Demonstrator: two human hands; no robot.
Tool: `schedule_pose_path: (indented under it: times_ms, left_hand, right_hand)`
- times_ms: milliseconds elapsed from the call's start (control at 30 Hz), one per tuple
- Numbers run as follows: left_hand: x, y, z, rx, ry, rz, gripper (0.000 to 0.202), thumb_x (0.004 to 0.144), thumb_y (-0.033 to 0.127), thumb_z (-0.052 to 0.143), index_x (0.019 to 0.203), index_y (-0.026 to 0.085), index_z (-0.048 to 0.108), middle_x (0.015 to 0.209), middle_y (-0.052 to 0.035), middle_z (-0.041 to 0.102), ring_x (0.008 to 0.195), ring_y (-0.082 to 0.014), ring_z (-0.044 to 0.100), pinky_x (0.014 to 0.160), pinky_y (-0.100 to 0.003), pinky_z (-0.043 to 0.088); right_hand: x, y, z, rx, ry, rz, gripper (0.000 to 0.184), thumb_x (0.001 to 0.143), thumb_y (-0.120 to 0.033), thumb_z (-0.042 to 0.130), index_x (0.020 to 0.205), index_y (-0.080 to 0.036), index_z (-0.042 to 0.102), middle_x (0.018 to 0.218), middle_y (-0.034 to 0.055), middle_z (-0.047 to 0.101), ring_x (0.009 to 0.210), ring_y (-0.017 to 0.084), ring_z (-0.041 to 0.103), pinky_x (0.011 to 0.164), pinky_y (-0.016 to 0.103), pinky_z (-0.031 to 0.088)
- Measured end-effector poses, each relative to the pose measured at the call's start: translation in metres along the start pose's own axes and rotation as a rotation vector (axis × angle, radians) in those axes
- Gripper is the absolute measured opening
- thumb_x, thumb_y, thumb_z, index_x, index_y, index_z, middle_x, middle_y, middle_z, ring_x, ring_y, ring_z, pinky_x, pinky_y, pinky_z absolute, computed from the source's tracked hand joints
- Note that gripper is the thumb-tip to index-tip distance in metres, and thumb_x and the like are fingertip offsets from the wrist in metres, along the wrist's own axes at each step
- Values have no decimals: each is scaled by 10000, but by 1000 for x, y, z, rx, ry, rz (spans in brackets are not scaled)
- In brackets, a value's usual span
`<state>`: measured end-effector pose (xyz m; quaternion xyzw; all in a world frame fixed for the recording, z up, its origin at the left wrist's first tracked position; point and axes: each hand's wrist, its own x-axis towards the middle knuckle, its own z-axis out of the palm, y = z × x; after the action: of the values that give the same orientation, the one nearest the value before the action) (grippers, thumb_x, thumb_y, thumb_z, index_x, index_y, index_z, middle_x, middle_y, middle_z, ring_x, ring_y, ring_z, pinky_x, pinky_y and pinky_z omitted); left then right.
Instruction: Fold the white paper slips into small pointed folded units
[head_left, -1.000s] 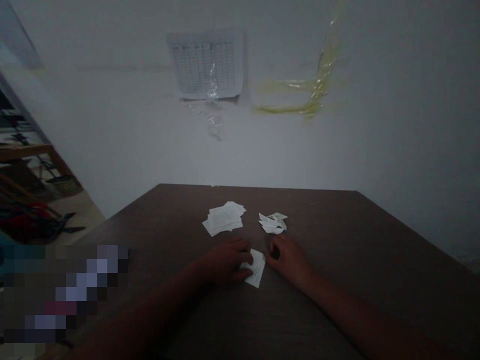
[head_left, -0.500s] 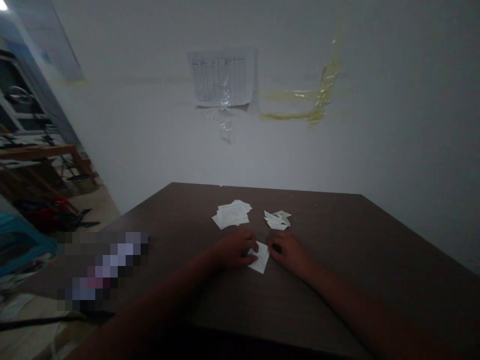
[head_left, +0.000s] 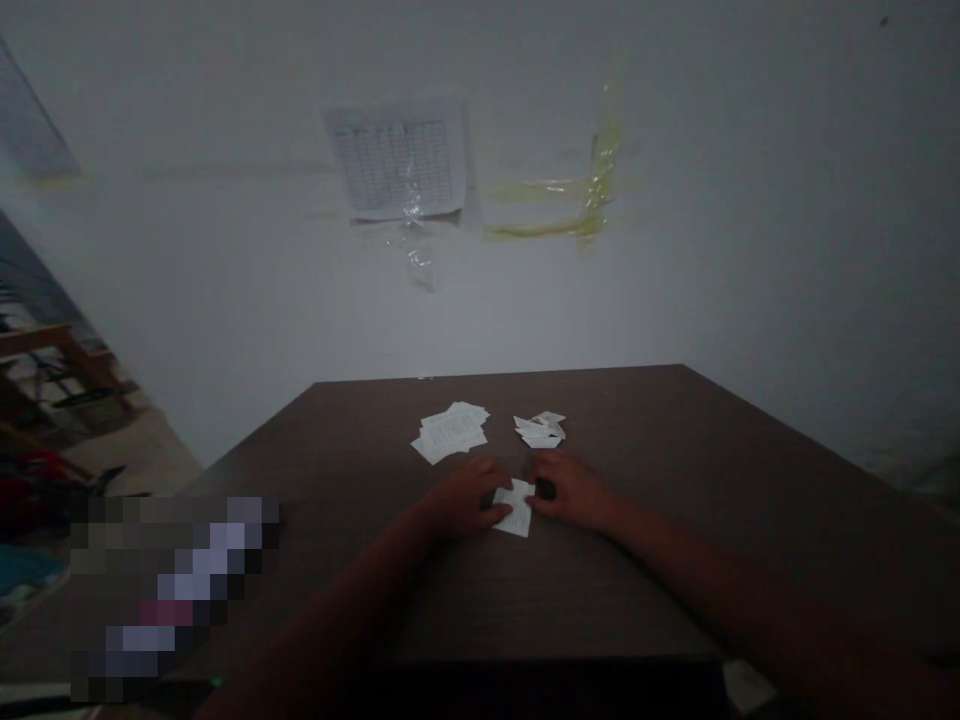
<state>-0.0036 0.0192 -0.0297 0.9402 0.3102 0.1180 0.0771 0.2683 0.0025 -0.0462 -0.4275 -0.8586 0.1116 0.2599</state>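
Remotely, I am viewing a white rectangular printed paper slip [head_left: 517,519] on the brown wooden table [head_left: 675,450], bare left hand [head_left: 465,498] and right hand [head_left: 574,490] touching opposite edges, presumably steadying it; the bent fingers are possibly pinching, I cannot tell; a loose white paper pile [head_left: 450,432] is lying beyond.

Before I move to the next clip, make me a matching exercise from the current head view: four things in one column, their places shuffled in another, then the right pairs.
Things
1. single paper slip
2. larger paper pile
3. smaller paper pile
4. yellowish tape

Places
A. on the table, beyond the right hand
B. stuck to the wall
C. on the table, beyond the left hand
D. between the two hands

Pairs: 1-D, 2-C, 3-A, 4-B
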Motion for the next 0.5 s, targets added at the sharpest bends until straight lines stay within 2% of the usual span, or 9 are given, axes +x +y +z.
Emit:
schedule_pose_path:
  times_ms: [100,167,333,500]
  left_hand:
    - [0,-2,1,-3,-2,5,472,1010,299,781,1469,205,728,1326,-126,733,1252,-308,702,1101,-451,593]
    - [0,-2,0,-9,-4,15,455,1009,311,783,1456,227,751,1341,-121,735,1254,-309,705,1102,-455,599]
    - [-1,-1,0,-17,3,27,419,1007,316,780,1419,236,790,1375,-125,739,1277,-308,707,1145,-442,577]
    - [-1,2,0,4,8,10,422,989,338,791,1405,263,800,1340,-111,751,1262,-325,705,1121,-451,582]
  right_hand:
    - [-2,-3,-3,15,0,15,239,842,-252,905,1042,-239,776,1163,75,785,1181,300,708,1067,444,550]
    - [-1,-2,-4,17,7,46,268,827,-231,904,1050,-238,755,1169,76,781,1153,295,710,1031,430,559]
    - [6,8,-5,-1,41,155,200,844,-168,850,981,-219,713,1081,63,763,1028,267,712,926,389,561]
    - [9,12,-1,-22,78,222,170,845,-161,839,946,-212,713,1021,52,749,950,245,704,871,362,548]
